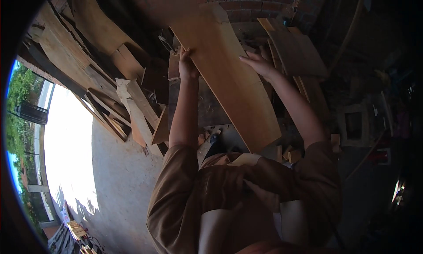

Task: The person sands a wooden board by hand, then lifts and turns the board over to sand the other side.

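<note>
A long, pale brown wooden board (229,78) lies slantwise in front of my body, its lower end near my shirt. My left hand (188,65) is closed round its left edge, with some fingers hidden by the wood. At the opposite edge, my right hand (259,65) grips the board, one fingertip showing against its side and the other fingers partly out of sight. Under the board is a dark flat surface (207,106), mostly covered by it.
Rough planks (105,29) lean in a stack at the left. More boards (297,51) are piled at the right, before a brick wall (255,3). Wood offcuts (293,156) lie near my right side. Concrete floor (125,188) stretches left toward a bright opening.
</note>
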A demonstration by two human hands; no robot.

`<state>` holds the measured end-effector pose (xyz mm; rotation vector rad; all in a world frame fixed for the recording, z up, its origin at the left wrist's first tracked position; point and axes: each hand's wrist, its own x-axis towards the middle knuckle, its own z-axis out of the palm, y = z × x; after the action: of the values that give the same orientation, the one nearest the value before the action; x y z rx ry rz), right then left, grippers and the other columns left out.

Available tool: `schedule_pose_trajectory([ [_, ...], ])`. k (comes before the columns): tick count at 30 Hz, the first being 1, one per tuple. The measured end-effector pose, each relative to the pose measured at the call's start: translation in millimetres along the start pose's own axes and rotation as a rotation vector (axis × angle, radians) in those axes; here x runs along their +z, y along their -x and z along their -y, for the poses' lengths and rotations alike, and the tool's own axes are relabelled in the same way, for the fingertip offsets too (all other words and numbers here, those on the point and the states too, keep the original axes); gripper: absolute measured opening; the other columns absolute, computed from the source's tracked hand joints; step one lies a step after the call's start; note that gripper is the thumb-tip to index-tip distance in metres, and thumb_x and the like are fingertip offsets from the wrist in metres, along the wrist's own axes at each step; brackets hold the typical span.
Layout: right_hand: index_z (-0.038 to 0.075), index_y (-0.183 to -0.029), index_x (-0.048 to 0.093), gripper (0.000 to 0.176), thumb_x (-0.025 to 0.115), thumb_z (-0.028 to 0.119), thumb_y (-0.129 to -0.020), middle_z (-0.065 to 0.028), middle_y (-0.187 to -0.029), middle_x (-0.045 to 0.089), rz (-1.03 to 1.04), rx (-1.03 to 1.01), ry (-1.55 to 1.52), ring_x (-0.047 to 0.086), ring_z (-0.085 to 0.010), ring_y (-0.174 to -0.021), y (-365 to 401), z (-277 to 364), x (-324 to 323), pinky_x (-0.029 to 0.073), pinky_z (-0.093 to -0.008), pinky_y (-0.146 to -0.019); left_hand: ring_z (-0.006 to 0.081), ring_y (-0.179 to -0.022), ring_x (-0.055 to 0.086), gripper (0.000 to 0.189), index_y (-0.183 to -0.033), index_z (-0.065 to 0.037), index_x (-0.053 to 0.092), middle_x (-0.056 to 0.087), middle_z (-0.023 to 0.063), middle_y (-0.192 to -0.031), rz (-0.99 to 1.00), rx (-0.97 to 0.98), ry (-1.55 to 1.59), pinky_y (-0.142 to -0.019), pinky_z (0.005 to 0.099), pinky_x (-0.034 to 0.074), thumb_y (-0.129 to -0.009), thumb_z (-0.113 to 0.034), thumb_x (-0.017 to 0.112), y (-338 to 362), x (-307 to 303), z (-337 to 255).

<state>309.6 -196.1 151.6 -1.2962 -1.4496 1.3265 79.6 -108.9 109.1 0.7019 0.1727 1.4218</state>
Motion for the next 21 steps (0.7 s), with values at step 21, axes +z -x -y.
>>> schedule_pose_trajectory([
  [21, -0.004, -0.103, 0.056, 0.035, 0.052, 0.027, -0.089, -0.0018, -0.088, 0.059, -0.124, -0.280, 0.079, 0.050, -0.0070, -0.081, -1, -73, -21, 0.040, -0.0224, -0.074, 0.0246, -0.114, 0.046, 0.051, -0.126, -0.002, 0.037, 0.047, 0.0095, -0.122, -0.137, -0.175, -0.220, -0.096, 0.0414, 0.037, -0.090, -0.037, 0.045, 49, -42, -42],
])
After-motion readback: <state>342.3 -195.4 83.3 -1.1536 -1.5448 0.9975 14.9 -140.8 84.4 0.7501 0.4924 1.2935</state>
